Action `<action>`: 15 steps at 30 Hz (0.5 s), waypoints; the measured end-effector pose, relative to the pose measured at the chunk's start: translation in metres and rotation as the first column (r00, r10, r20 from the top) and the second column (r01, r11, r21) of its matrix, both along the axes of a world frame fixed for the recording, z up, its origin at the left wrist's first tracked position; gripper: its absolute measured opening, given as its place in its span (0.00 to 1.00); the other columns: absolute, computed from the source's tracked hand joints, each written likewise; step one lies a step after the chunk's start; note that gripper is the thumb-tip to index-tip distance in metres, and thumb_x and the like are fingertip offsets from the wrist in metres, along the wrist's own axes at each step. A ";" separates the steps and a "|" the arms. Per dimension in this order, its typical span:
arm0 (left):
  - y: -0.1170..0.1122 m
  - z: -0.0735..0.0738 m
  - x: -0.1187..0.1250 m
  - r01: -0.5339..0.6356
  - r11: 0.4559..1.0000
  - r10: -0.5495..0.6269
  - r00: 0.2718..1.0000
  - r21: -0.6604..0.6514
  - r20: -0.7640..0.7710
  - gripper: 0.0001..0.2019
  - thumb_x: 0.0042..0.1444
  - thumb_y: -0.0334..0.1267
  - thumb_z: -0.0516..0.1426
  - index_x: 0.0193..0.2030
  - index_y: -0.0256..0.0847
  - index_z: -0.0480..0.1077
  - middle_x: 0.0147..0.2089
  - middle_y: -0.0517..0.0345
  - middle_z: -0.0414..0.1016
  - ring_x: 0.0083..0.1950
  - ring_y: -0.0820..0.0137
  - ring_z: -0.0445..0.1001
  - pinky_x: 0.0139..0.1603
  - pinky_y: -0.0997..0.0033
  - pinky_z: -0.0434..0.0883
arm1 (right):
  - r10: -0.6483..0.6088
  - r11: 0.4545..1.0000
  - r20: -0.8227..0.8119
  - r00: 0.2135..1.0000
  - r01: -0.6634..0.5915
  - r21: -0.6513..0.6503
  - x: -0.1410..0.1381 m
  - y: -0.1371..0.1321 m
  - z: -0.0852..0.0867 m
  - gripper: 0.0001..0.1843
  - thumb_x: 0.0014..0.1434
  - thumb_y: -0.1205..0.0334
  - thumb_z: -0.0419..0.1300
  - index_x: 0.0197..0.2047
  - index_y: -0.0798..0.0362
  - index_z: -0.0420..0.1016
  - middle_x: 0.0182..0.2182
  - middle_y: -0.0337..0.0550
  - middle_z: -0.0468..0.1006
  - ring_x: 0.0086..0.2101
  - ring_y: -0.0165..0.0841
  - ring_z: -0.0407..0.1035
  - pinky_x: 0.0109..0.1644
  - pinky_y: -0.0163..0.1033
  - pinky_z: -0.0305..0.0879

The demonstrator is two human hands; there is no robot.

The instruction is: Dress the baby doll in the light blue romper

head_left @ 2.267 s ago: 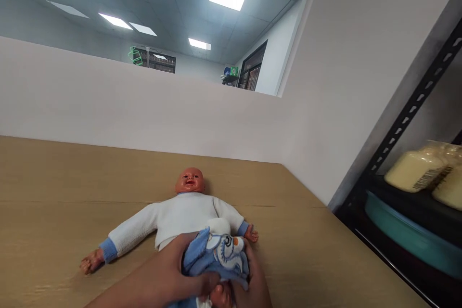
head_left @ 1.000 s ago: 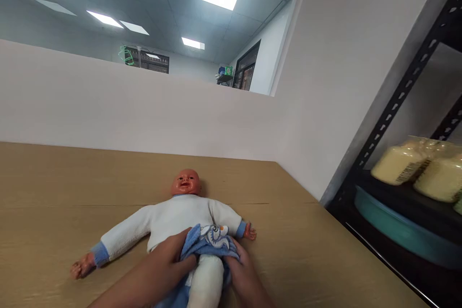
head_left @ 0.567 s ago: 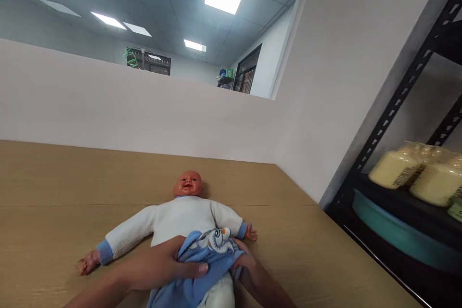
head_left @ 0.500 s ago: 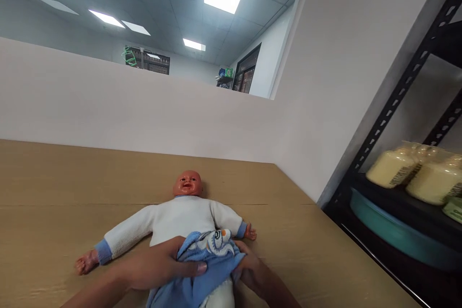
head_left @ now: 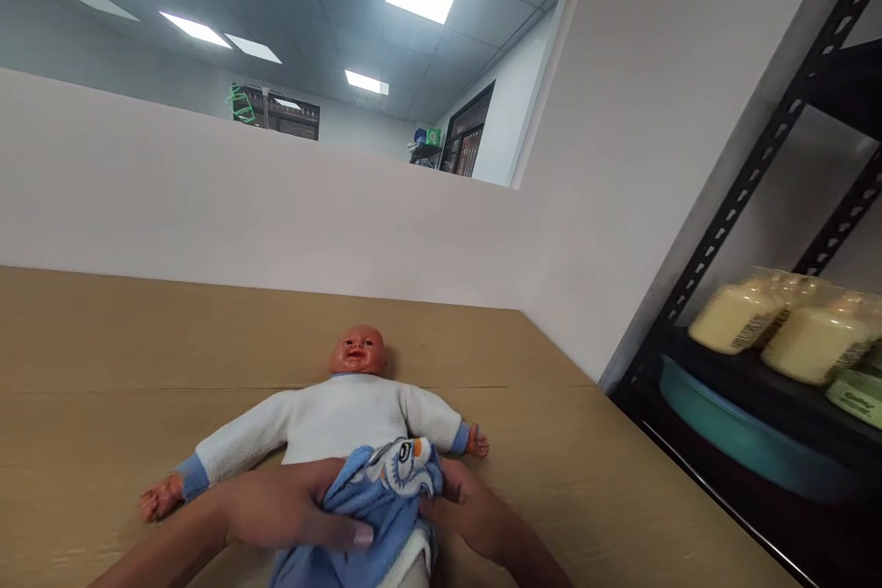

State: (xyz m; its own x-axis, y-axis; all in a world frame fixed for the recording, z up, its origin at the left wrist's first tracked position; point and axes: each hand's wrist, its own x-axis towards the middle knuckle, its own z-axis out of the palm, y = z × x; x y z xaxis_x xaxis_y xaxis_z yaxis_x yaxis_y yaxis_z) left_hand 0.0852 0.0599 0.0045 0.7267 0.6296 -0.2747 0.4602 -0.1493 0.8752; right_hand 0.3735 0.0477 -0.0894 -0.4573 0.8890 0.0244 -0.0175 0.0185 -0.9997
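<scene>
A baby doll [head_left: 344,418] lies on its back, head away from me, with its arms spread. It wears a white fleecy top with blue cuffs. Over its lower body is a bunched blue garment [head_left: 386,505] with white cloth and an embroidered eye and orange patch. My left hand [head_left: 296,510] grips the garment from the left, thumb lying across the front. At the right edge of the same cloth, my right hand [head_left: 472,510] is closed with the fabric pinched between thumb and fingers. The doll's legs are mostly hidden by the garment and the frame's lower edge.
The doll rests on a brown tabletop [head_left: 103,340] against a white wall [head_left: 276,211]. To the right stands a black metal shelf [head_left: 723,230] holding wrapped cream-coloured bottles [head_left: 737,317], with a teal basin [head_left: 751,441] beneath them.
Both hands have shifted slightly left with the blue garment, and its upper edge has folded differently. White cloth now shows at its lower right. The doll's head and arms stay about where they were.
</scene>
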 end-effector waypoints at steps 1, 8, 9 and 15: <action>-0.001 0.001 0.000 -0.010 1.000 0.010 1.000 -0.013 -0.015 0.30 0.54 0.53 0.69 0.64 0.52 0.77 0.58 0.64 0.84 0.64 0.47 0.77 0.68 0.53 0.71 | -0.007 1.000 -0.005 1.000 0.007 0.019 -0.001 0.000 0.001 0.32 0.54 0.38 0.74 0.55 0.50 0.82 0.52 0.48 0.84 0.55 0.45 0.74 0.65 0.50 0.67; -0.011 0.006 0.013 -0.007 0.997 0.015 0.994 -0.075 0.108 0.27 0.52 0.46 0.70 0.60 0.51 0.79 0.60 0.65 0.83 0.68 0.49 0.74 0.72 0.54 0.68 | 0.214 0.977 0.136 0.967 -0.212 -0.027 0.014 -0.009 0.019 0.31 0.49 0.32 0.74 0.34 0.55 0.84 0.32 0.39 0.81 0.33 0.35 0.71 0.45 0.39 0.71; -0.012 0.007 0.014 0.027 0.994 -0.013 0.991 -0.104 0.132 0.25 0.53 0.47 0.69 0.59 0.49 0.79 0.60 0.64 0.83 0.68 0.49 0.74 0.72 0.54 0.67 | 0.284 0.959 0.172 0.943 -0.279 -0.053 0.018 -0.011 0.020 0.32 0.47 0.31 0.74 0.33 0.55 0.84 0.30 0.38 0.80 0.31 0.33 0.69 0.42 0.37 0.70; -0.011 0.010 0.012 0.017 0.996 -0.013 0.999 -0.086 0.038 0.30 0.50 0.54 0.70 0.59 0.46 0.79 0.60 0.60 0.83 0.66 0.47 0.74 0.70 0.53 0.68 | 0.162 0.986 0.170 0.972 -0.168 0.018 0.020 -0.014 0.019 0.35 0.48 0.27 0.72 0.37 0.54 0.85 0.32 0.42 0.82 0.37 0.40 0.75 0.46 0.41 0.74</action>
